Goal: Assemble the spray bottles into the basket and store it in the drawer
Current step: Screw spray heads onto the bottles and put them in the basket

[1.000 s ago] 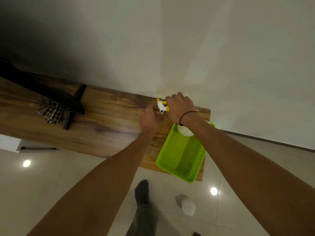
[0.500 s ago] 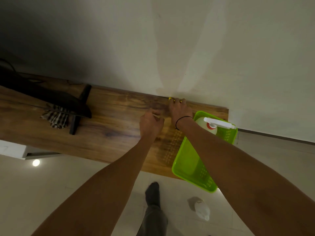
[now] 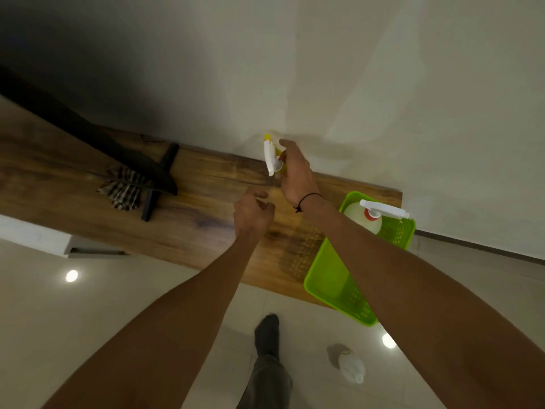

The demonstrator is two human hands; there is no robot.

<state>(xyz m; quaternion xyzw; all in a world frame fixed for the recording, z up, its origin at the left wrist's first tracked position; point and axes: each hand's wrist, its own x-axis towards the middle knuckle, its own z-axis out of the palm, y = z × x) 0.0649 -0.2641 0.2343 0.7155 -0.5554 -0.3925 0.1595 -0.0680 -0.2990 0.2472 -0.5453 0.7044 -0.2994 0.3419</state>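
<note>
White-and-yellow spray head (image 3: 270, 157): gripped in the person's right hand (image 3: 295, 175), raised above the wooden shelf (image 3: 206, 202). Left hand (image 3: 253, 212): loosely curled, holding nothing, just below. Green basket (image 3: 330, 278): on the shelf's right end, one spray bottle (image 3: 365, 218) inside.

Both bare arms reach forward, the right hand (image 3: 295, 175) closed in a grip, the left hand (image 3: 253, 212) loosely curled, empty.
</note>
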